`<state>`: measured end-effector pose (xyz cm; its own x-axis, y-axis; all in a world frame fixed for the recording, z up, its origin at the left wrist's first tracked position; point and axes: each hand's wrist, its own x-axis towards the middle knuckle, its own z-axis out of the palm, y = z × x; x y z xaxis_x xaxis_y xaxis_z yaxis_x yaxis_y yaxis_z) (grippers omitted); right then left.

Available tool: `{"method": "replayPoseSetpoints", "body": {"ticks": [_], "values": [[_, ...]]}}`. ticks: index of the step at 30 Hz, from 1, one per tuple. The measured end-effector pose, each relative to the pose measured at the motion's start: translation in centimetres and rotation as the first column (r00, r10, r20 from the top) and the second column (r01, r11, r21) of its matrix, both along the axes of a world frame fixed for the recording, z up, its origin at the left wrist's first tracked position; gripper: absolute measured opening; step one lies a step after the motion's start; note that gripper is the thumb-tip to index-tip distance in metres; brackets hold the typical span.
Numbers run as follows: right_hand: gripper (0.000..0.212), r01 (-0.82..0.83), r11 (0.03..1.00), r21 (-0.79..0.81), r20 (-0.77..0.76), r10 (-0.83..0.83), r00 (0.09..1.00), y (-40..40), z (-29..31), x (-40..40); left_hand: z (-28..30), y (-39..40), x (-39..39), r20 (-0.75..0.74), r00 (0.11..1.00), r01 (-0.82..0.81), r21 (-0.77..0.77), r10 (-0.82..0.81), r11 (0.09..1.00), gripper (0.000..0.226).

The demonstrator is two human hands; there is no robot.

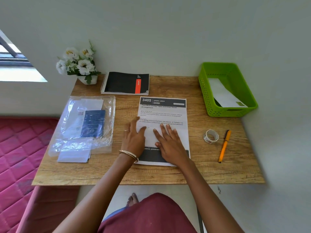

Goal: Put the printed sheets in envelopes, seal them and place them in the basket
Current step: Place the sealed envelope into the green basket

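While the printed sheet [164,115] lies flat near the middle of the wooden bench [168,174], both hands rest on its lower half with straight, spread fingers, gripping nothing. The left hand [133,137] touches the sheet's left edge; the right hand [169,142] presses just beside it, on the white middle of the page. To the left lies a clear plastic packet [84,125] holding envelopes, with more white paper sticking out at its near end. At the back right corner stands a green basket [203,84] with one white envelope [223,95] leaning inside. A tape roll [211,136] and an orange pen [224,146] lie right of the sheet, a black notebook [125,83] and potted white flowers [78,63] behind it.
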<state>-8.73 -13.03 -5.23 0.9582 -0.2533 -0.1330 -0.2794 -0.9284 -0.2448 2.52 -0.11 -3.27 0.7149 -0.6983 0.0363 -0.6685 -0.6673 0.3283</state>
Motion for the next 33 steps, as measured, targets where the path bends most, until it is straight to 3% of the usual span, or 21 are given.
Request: {"method": "replayPoseSetpoints", "body": {"ticks": [2, 4, 8, 16, 22, 25, 28, 33], "values": [[0.069, -0.002, 1.000, -0.025, -0.008, 0.001, 1.000, 0.1, -0.4, 0.0, -0.7, 0.3, -0.2, 0.046, 0.983, 0.177, 0.069, -0.180, 0.982, 0.044], [0.068, -0.009, 0.999, -0.050, -0.018, 0.008, 1.000, 0.2, -0.5, 0.0, -1.4, 0.7, -0.3, 0.002, 0.969, 0.243, 0.118, -0.245, 0.963, 0.052], [0.069, -0.007, 0.998, -0.062, -0.036, 0.005, 0.999, -0.4, -0.7, -0.5, -2.0, 1.2, -0.2, -0.084, 0.973, 0.226, 0.127, -0.216, 0.966, 0.054], [0.075, 0.234, 0.963, -0.130, -0.109, -0.249, 0.962, -3.0, -0.1, -3.9, -2.5, 1.2, -0.1, -0.094, 0.975, 0.213, 0.102, -0.204, 0.972, 0.053], [0.063, 0.276, 0.941, -0.194, -0.184, -0.312, 0.932, -2.4, 1.2, -3.1, -2.6, 1.2, -0.4, -0.103, 0.976, 0.201, 0.101, -0.191, 0.974, 0.053], [0.066, 0.208, 0.960, -0.186, -0.166, -0.239, 0.957, -1.5, 2.0, -2.0, -2.5, 1.2, -0.5, -0.088, 0.978, 0.201, 0.117, -0.191, 0.973, 0.053], [0.060, 0.085, 0.996, -0.035, -0.103, -0.088, 0.991, -0.4, 1.4, -1.9, -2.6, 1.2, -0.7, -0.068, 0.979, 0.198, 0.123, -0.191, 0.973, 0.054], [0.058, 0.057, 0.996, 0.067, -0.046, -0.054, 0.997, -1.0, 0.6, -2.4, -2.3, 1.2, -0.7, -0.053, 0.981, 0.191, 0.140, -0.186, 0.971, 0.054]]}}
